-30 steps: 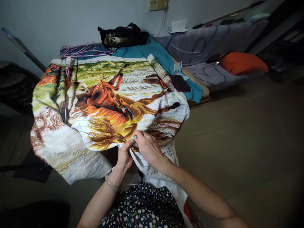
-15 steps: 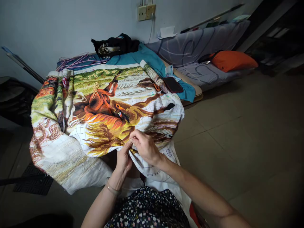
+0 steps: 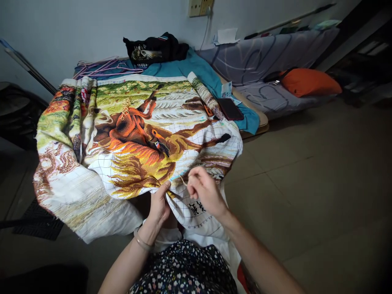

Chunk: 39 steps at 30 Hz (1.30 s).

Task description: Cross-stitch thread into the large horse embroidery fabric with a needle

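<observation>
A large cross-stitch cloth (image 3: 143, 163) with brown and orange horses on white gridded fabric spreads before me, its near edge bunched. My left hand (image 3: 159, 202) pinches that edge, thumb on top and the other fingers underneath, mostly hidden. Just right of it, raised off the fabric, my right hand (image 3: 206, 191) is closed with fingertips together. A pale thread (image 3: 183, 180) runs from those fingertips toward the cloth near my left thumb. Whether a needle is in the fingers is too small to tell. A threader-like small colourful piece (image 3: 158, 145) lies on the stitched horse.
Rolled cloth ends (image 3: 202, 94) lie at the right, beside a dark phone (image 3: 230, 109). Behind are a black bag (image 3: 156, 51), pink hangers (image 3: 107, 67) and a teal cloth (image 3: 196, 65). A grey-covered seat (image 3: 254, 61) holds an orange bag (image 3: 310, 83). Tiled floor (image 3: 275, 171) extends right.
My right hand has moved right, away from my left thumb, drawing the pale thread into view. My left hand keeps its pinch on the cloth. The view has shifted slightly.
</observation>
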Tool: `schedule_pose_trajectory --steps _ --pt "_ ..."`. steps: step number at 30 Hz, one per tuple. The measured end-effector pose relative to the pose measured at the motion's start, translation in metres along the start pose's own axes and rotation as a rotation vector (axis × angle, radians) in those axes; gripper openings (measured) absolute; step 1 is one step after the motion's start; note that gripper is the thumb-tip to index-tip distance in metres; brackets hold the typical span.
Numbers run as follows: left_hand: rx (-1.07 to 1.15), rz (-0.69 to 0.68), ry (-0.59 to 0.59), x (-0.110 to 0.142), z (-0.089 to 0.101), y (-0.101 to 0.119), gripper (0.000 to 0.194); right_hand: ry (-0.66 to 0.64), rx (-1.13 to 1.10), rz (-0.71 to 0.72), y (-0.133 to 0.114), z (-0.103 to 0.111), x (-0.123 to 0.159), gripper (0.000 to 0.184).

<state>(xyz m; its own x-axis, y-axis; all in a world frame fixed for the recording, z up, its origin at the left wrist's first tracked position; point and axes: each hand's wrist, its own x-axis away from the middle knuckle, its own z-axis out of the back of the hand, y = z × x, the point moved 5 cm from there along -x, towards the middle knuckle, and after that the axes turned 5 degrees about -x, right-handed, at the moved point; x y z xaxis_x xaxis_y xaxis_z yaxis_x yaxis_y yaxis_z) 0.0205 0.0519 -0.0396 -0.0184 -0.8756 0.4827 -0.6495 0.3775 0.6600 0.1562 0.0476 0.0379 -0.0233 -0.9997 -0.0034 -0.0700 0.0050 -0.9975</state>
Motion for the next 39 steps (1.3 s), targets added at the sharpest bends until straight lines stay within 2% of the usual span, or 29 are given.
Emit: schedule_pose_trajectory --steps 2,5,16,24,29,35,39 --pt "-0.003 -0.001 0.006 0.001 0.000 0.001 0.024 -0.056 0.172 -0.029 0.017 -0.009 0.002 0.009" --pt "0.011 -0.016 -0.005 0.001 -0.001 0.002 0.024 -0.051 0.334 0.028 0.023 -0.016 0.002 0.017" --pt "0.041 -0.003 -0.014 0.001 -0.001 0.002 0.029 -0.056 0.521 0.171 0.006 -0.018 0.000 0.025" --pt "0.063 -0.028 -0.044 -0.001 -0.001 0.002 0.040 -0.057 0.791 0.195 -0.002 -0.027 0.001 0.024" --pt "0.053 -0.016 -0.051 -0.002 0.000 0.001 0.042 -0.104 0.770 0.171 -0.002 -0.026 -0.001 0.024" --pt "0.033 -0.065 -0.043 -0.002 0.000 0.003 0.041 -0.145 0.660 0.227 0.003 -0.019 -0.007 0.023" --pt "0.036 -0.060 -0.035 -0.003 -0.001 0.004 0.045 -0.146 0.684 0.238 0.007 -0.017 -0.009 0.021"
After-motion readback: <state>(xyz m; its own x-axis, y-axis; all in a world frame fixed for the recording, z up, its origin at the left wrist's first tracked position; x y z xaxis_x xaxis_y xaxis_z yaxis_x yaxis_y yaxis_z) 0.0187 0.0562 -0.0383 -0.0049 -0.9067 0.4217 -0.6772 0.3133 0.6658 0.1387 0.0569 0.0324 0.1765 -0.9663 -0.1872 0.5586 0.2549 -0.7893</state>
